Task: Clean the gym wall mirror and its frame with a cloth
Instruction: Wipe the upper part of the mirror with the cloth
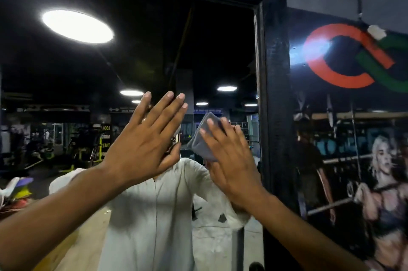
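Observation:
The wall mirror (136, 54) fills the left and middle of the view, bounded by a black frame (274, 94) along its top and right side. My left hand (145, 140) is flat against the glass, fingers spread and pointing up. To its right, my right hand (229, 158) presses a folded grey cloth (204, 140) onto the mirror with the palm; part of the cloth shows above and left of the fingers. The mirror reflects a person in a white shirt, the gym floor and ceiling lights.
Right of the frame is a dark wall with a red and green logo (344, 56) and a gym poster (375, 171). Reflected exercise machines (84, 147) and round ceiling lamps (77, 26) appear in the glass. Colourful items (19, 191) sit at the lower left.

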